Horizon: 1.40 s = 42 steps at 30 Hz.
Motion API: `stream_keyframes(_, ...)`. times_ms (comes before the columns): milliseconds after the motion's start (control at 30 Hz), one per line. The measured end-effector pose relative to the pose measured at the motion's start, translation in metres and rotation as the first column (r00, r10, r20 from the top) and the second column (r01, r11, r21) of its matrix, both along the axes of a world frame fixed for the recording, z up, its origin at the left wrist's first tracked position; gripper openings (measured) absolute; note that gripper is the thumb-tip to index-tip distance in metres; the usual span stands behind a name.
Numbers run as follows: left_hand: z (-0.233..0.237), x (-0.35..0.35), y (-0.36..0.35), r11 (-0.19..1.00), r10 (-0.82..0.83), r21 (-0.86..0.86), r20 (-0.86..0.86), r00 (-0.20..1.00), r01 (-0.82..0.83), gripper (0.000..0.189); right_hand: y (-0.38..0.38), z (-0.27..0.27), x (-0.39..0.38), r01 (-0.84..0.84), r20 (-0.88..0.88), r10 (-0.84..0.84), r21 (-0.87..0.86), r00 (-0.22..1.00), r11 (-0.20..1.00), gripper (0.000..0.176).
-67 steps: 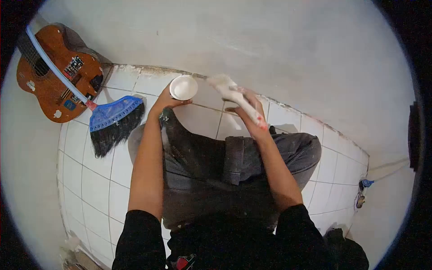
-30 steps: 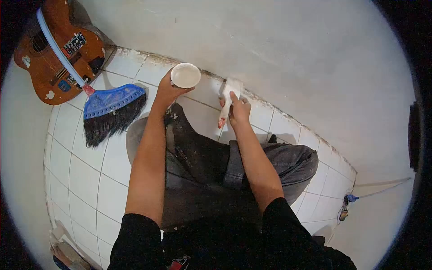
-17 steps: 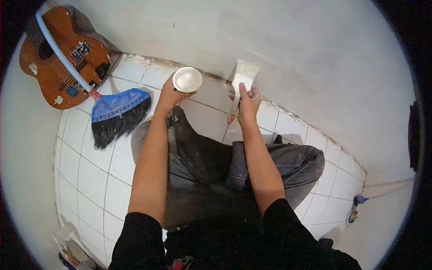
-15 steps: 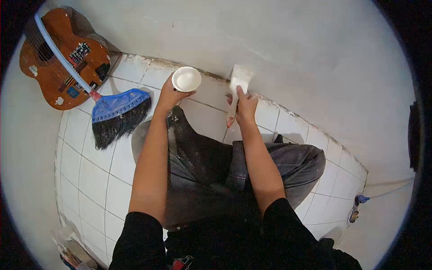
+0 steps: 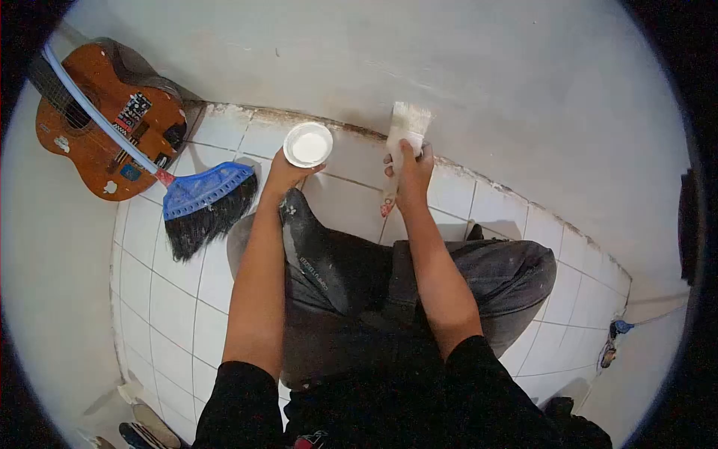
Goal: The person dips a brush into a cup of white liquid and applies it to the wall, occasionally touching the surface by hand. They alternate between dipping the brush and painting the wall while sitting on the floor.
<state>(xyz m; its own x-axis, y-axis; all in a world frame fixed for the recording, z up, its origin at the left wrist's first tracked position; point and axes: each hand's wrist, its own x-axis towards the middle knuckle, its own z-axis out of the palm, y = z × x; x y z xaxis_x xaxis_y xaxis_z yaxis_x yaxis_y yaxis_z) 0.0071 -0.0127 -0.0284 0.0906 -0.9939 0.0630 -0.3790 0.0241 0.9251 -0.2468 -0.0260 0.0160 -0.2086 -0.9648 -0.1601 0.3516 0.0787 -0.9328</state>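
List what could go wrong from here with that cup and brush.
1. The open white cup, held by the left hand, could spill its white contents onto the floor tiles if tilted.
2. The flat paintbrush in the right hand might smear or drip where wall meets floor.
3. The broom by the left forearm could get knocked.

1 left hand [image 5: 281,176] and 1 right hand [image 5: 413,176] make 2. There is 1 white cup [image 5: 308,145] and 1 flat paintbrush [image 5: 410,120] — 1 thing to each hand. Then come 1 guitar [image 5: 90,153], 1 broom [image 5: 208,192], 2 black sleeves [image 5: 239,404] and 1 dark sock [image 5: 315,258]. Far to the right is 1 small blue object [image 5: 621,327]. The items at the lower left [image 5: 155,426] overlap and are cut off — how many there are cannot be told.
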Motion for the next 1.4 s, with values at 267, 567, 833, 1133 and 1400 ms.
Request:
stream_keyframes(267, -0.004, 0.005, -0.003, 0.998, -0.038, 0.049, -0.023, 0.999, 0.039, 0.065, 0.01, -0.01, 0.003, -0.128, 0.128, 0.106, 0.18, 0.986, 0.975, 0.028)
stream_keyframes(567, 0.0, 0.0, -0.004, 1.0, -0.015, 0.025, 0.036, 0.999, 0.014, 0.057, 0.012, -0.01, 0.009, -0.253, -0.135, 0.268, 0.117, 0.954, 0.96, 0.035)
stream_keyframes(833, 0.013, -0.006, -0.001, 0.997, -0.036, 0.064, -0.038, 0.999, 0.039, 0.048, 0.012, -0.009, 0.008, -0.237, -0.273, 0.254, 0.094, 0.928, 0.967, 0.034)
stream_keyframes(1133, 0.014, -0.005, 0.001, 0.993, -0.019, 0.116, -0.031, 0.999, 0.022, 0.054, 0.012, -0.009, 0.01, -0.206, -0.317, 0.211, 0.052, 0.925, 0.977, 0.036)
stream_keyframes(1400, 0.022, -0.009, 0.005, 0.99, 0.013, 0.14, -0.208, 0.978, 0.017, 0.063, 0.009, -0.013, 0.01, -0.238, -0.35, 0.246, 0.065, 0.904, 0.969, 0.034)
